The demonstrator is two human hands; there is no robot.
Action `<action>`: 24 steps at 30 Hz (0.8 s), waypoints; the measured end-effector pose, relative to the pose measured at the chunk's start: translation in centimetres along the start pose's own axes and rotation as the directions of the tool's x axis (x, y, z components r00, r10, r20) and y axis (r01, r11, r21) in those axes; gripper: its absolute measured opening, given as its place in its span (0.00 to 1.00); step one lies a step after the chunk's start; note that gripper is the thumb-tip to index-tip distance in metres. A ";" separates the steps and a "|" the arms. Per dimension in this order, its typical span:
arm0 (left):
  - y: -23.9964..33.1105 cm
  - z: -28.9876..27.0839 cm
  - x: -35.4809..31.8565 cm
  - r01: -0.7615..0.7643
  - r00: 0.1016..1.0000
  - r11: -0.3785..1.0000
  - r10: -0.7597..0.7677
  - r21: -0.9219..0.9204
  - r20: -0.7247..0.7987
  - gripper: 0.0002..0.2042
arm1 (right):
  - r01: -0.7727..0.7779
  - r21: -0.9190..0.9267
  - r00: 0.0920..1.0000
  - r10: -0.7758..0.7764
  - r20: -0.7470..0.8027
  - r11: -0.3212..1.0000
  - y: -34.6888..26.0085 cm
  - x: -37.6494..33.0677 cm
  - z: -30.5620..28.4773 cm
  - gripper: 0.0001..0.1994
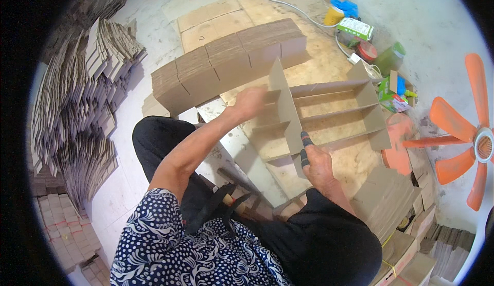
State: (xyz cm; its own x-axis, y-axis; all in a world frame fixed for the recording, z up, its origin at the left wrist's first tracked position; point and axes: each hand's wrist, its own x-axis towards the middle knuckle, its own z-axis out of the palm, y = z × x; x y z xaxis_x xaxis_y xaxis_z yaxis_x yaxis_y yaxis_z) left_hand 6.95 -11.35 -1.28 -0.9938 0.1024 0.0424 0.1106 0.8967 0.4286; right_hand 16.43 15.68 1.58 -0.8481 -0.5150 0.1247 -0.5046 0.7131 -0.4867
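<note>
Cardboard strips, slotted across one another, form an upright divider grid [329,89], the landmark for all positions below.

Head view. The grid stands on a pale wooden board [329,59] in front of the seated person, between and just ahead of the two hands. Its long strip [292,116] runs away from the person; cross strips extend to both sides of it.

Right hand [318,161]: at the near end of the grid. Dark wraps cover two digits, which lie against the long strip; the hand appears to pinch its end. This hold presumably keeps the strip on edge and prevents the open joints from folding.

Left hand [250,102]: over the left side of the grid, close to the cross strips there. It is blurred; whether the fingers are spread or pinching a strip, I cannot tell.

Surroundings. A long row of stacked sheets [226,62] stands beyond the grid and to its left, probably set there for easy reach. Another stack of flat sheets [386,198] lies nearer the person, right of the grid. An orange fan [483,144] stands well to the grid's right, and fanned cardboard piles [77,101] lie well to its left.
</note>
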 end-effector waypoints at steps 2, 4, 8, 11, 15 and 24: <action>-0.2 -0.3 0.0 0.008 1.000 1.000 -0.008 0.001 0.021 0.06 | 0.068 -0.083 0.997 -0.066 0.029 0.994 -0.1 0.9 0.3 0.22; 0.9 -1.4 0.0 0.042 0.993 0.999 -0.042 -0.001 0.107 0.07 | 0.094 -0.175 0.994 -0.084 0.063 0.980 -0.2 1.7 0.9 0.27; 2.9 -1.5 0.1 -0.214 0.945 0.976 0.214 0.024 -0.246 0.13 | 0.086 -0.181 0.990 -0.104 -0.097 0.980 -1.1 3.2 -0.3 0.14; 7.5 -2.6 -1.8 -0.178 0.980 0.976 0.165 -0.124 -0.107 0.14 | -0.095 -0.150 0.916 0.027 -0.401 0.984 0.5 0.8 -2.2 0.11; 12.1 0.9 -4.5 -0.263 0.961 0.916 0.277 -0.303 0.004 0.11 | -0.336 -0.112 0.723 0.180 -0.667 0.935 6.2 -9.2 -3.9 0.20; 13.7 4.6 -6.3 -0.227 0.851 0.971 0.238 -0.081 0.468 0.09 | -0.466 0.718 0.156 0.846 -0.509 0.518 12.8 -32.8 -3.5 0.21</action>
State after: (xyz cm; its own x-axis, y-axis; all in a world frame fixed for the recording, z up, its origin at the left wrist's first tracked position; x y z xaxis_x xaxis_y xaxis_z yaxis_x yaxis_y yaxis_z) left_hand 14.78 2.32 0.16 -0.8171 0.5017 -0.2840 0.3321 0.8124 0.4793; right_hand 37.26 43.36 -5.71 -0.6417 0.7655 0.0479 0.2499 0.2678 -0.9305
